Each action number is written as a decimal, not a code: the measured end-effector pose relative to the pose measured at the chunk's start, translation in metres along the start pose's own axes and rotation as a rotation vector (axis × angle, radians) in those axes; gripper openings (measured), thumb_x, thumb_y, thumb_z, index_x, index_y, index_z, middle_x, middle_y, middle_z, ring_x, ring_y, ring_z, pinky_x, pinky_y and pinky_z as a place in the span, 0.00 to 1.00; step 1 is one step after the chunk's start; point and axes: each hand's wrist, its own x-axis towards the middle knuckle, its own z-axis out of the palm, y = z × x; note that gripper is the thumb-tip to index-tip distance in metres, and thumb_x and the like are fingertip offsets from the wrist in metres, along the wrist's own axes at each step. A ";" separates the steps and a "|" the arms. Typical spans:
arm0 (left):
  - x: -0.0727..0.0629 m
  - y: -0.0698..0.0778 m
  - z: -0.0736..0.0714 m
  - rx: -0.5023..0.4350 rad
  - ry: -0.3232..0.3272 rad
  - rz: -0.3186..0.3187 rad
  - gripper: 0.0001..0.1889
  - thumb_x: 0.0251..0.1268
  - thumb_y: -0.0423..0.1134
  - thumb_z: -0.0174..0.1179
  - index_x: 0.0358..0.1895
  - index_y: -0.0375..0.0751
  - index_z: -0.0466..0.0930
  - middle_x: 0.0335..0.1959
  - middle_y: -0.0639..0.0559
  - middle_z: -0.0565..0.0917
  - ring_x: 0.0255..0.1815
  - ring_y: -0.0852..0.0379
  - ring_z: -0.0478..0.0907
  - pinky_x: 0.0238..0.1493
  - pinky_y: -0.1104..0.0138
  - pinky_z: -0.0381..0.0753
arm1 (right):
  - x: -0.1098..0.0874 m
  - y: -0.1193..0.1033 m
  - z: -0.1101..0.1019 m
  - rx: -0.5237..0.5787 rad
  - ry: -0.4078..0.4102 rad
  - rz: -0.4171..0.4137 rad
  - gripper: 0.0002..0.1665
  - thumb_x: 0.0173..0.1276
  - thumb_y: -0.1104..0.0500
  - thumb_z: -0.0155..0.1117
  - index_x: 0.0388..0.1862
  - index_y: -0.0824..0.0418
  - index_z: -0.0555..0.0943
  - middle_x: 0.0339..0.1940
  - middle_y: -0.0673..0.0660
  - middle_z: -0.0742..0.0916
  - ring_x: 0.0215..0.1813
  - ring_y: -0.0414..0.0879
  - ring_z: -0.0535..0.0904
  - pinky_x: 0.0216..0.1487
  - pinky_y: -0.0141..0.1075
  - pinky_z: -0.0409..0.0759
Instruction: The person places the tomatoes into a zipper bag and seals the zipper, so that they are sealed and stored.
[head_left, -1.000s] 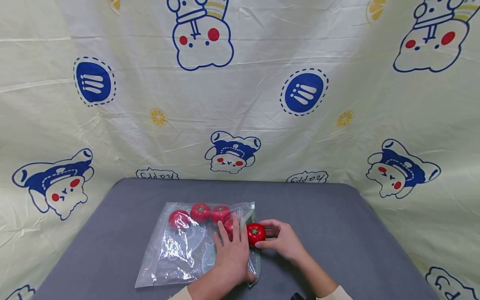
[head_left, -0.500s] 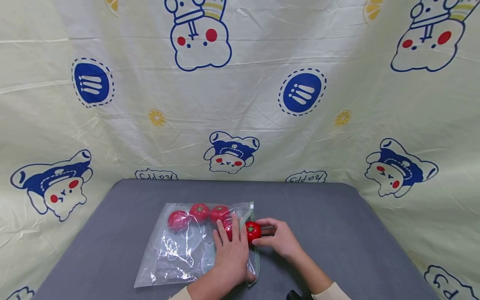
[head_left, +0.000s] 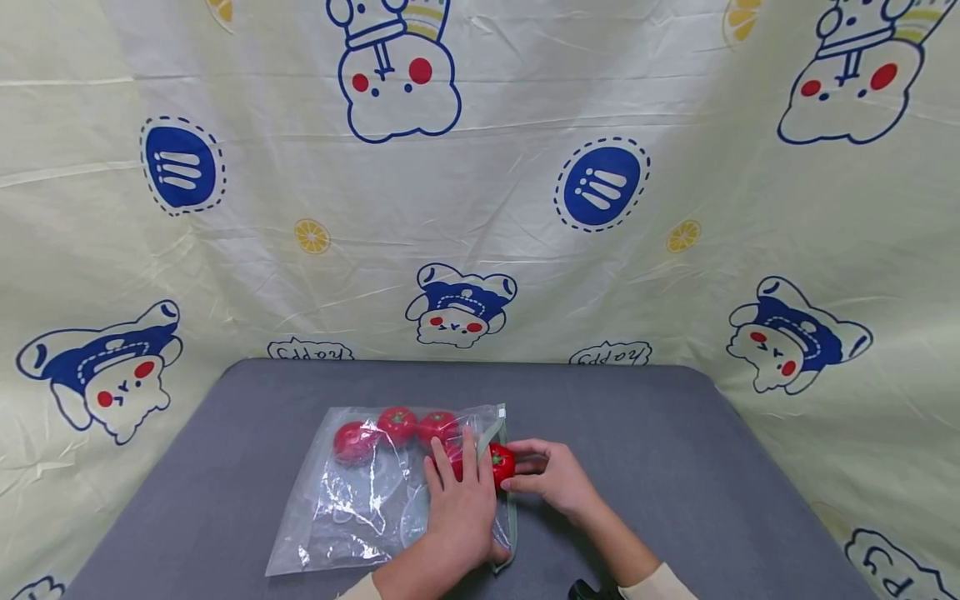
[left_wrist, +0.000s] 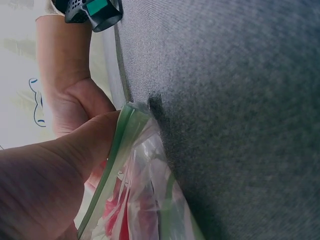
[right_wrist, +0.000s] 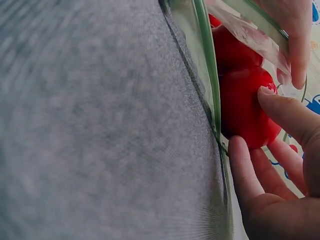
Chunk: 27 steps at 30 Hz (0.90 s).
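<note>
A clear zip bag (head_left: 356,500) with a green-edged mouth lies on the table, its mouth toward the right. Inside it sit several red tomatoes (head_left: 397,425). My left hand (head_left: 459,512) rests on the bag near the mouth with fingers spread, while its thumb (left_wrist: 82,142) hooks the green zip edge (left_wrist: 122,135). With thumb and fingertips my right hand (head_left: 558,479) grips another tomato (right_wrist: 247,107), which is partly inside the mouth. In the right wrist view that tomato touches one deeper in the bag. The left hand's fingers hide part of the tomatoes near the mouth.
The grey cloth-covered table (head_left: 637,433) extends around the bag. Behind it hangs a pale printed curtain (head_left: 480,192). A black device (head_left: 588,590) is at the right wrist, by the front of the table.
My right hand has moved left, pushing its tomato from outside the bag's edge partly into the mouth. The left hand stays on the bag. The head view has shifted slightly.
</note>
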 end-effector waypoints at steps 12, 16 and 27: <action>-0.002 0.000 -0.002 0.019 0.005 0.006 0.68 0.27 0.62 0.84 0.79 0.45 0.59 0.84 0.39 0.49 0.81 0.20 0.41 0.78 0.30 0.45 | 0.000 0.000 0.001 0.071 -0.023 0.008 0.31 0.59 0.64 0.80 0.60 0.72 0.81 0.55 0.68 0.88 0.49 0.52 0.90 0.46 0.34 0.87; -0.002 0.001 -0.003 0.038 0.003 0.003 0.67 0.28 0.61 0.84 0.79 0.45 0.60 0.85 0.39 0.49 0.81 0.21 0.41 0.78 0.31 0.45 | 0.001 0.001 0.002 0.097 -0.028 -0.007 0.28 0.60 0.65 0.78 0.58 0.73 0.81 0.54 0.69 0.88 0.49 0.52 0.90 0.47 0.35 0.88; -0.004 0.002 -0.006 0.111 0.012 0.010 0.67 0.27 0.65 0.82 0.79 0.46 0.61 0.85 0.39 0.49 0.81 0.21 0.42 0.79 0.31 0.45 | 0.002 0.000 0.007 0.133 -0.059 0.013 0.28 0.63 0.61 0.76 0.59 0.74 0.82 0.55 0.70 0.88 0.52 0.51 0.90 0.52 0.37 0.88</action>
